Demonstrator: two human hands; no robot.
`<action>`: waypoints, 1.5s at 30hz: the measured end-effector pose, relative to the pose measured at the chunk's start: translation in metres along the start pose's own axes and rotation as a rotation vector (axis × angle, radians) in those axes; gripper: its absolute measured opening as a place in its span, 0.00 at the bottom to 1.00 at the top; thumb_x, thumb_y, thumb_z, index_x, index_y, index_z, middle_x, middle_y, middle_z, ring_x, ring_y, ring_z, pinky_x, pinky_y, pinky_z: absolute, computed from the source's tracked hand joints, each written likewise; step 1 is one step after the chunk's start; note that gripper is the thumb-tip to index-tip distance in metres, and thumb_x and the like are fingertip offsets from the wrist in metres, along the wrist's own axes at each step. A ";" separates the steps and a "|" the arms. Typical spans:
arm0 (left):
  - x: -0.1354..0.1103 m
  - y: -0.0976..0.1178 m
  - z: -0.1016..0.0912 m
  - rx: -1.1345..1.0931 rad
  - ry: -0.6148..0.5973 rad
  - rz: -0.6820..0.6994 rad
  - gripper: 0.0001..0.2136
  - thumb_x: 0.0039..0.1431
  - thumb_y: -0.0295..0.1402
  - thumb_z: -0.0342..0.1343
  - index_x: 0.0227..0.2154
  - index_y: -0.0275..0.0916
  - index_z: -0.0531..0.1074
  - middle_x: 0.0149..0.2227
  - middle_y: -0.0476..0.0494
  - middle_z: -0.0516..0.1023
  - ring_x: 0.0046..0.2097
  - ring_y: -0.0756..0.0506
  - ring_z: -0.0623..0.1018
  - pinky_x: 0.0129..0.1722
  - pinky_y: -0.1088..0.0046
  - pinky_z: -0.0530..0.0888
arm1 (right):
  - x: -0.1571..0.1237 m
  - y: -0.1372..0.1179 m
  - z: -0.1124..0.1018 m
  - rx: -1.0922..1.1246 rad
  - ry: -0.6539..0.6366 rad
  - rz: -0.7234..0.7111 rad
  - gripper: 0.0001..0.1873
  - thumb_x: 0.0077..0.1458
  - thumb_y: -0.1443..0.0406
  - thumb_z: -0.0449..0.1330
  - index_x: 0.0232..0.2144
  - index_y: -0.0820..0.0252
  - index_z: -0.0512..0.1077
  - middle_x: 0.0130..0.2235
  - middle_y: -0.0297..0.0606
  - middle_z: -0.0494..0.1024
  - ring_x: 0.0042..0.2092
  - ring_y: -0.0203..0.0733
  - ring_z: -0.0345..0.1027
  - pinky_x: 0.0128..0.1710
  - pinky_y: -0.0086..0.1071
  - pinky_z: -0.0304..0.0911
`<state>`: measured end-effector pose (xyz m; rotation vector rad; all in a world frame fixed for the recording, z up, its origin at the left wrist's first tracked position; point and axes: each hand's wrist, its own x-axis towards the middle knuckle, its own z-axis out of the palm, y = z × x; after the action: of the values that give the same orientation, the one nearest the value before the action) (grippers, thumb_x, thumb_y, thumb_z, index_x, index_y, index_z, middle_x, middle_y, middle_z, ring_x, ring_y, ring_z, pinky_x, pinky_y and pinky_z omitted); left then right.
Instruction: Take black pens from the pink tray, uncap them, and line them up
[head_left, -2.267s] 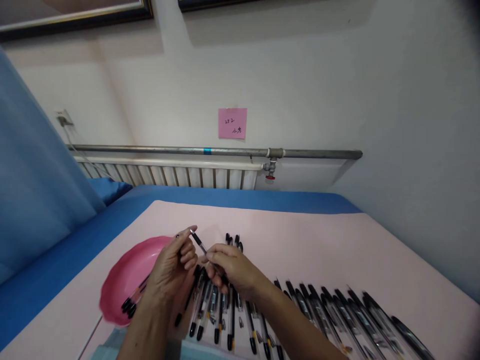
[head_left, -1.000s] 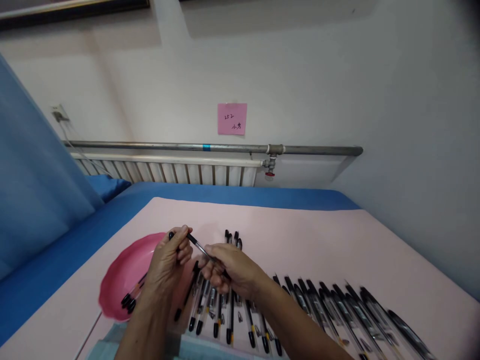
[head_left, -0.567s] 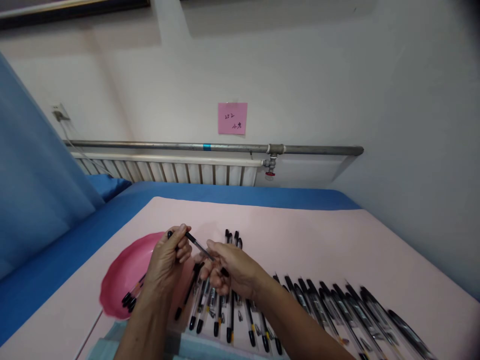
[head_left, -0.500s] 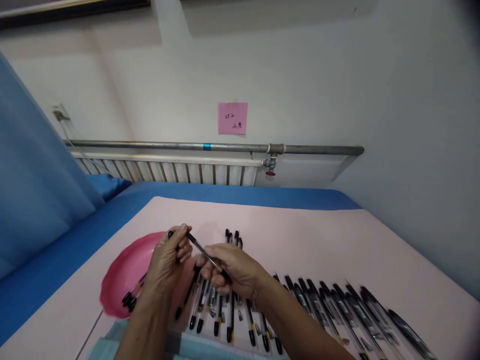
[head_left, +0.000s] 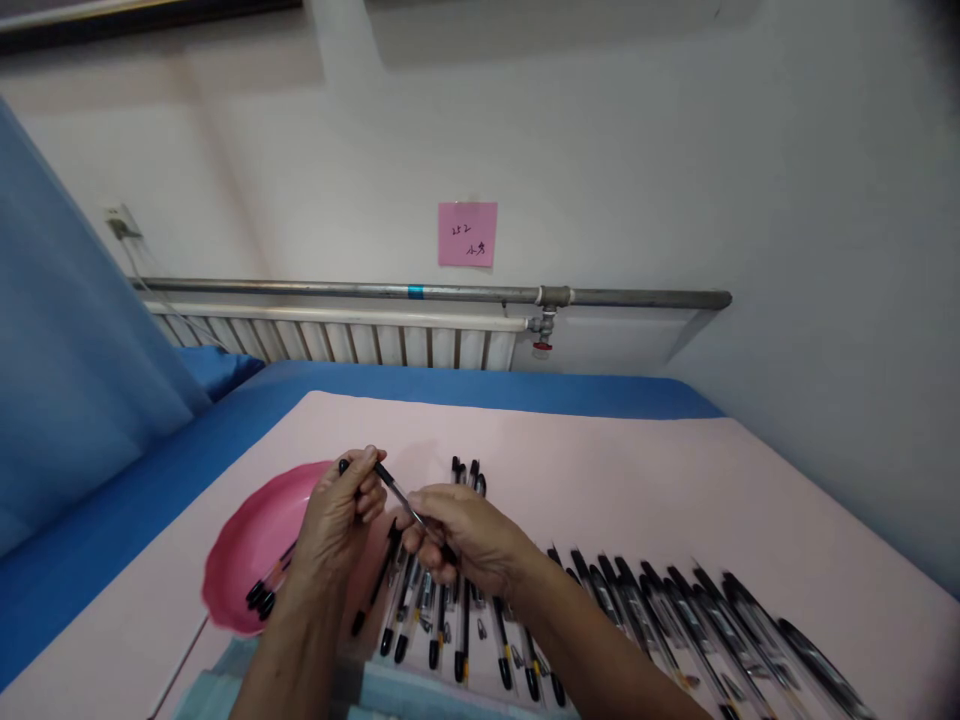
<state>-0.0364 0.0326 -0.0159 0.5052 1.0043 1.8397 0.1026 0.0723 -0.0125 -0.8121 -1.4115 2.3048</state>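
Both hands hold one thin pen (head_left: 395,490) above the pink table covering. My left hand (head_left: 337,520) pinches its upper left end, fingers curled. My right hand (head_left: 465,535) is closed on the lower part of the same pen, thumb on top. Under the hands lies a row of clear pens with black caps (head_left: 450,630). Just left of my left hand sits a pink dish (head_left: 247,545) with a few pens in it.
A long row of more black-capped pens (head_left: 697,625) stretches right along the near edge. Three pens (head_left: 466,472) lie apart behind the hands. A blue sheet (head_left: 480,392) borders the pink covering (head_left: 600,480); a radiator and pipe (head_left: 420,293) run along the wall.
The hands stay almost in place, working the same pen. My right hand's fingers opened briefly, then closed again on the pen. The view shifted slightly.
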 end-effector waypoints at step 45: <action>0.015 0.011 -0.021 -0.308 0.172 -0.019 0.05 0.49 0.27 0.57 0.24 0.36 0.66 0.20 0.54 0.66 0.20 0.57 0.65 0.14 0.84 0.61 | 0.001 -0.002 -0.004 -0.420 0.269 -0.215 0.07 0.49 0.66 0.56 0.21 0.60 0.63 0.15 0.25 0.62 0.16 0.26 0.54 0.16 0.21 0.50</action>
<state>-0.0638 0.0342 -0.0206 0.1534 0.8118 2.0005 0.1044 0.0767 -0.0128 -0.9858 -1.7793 1.6917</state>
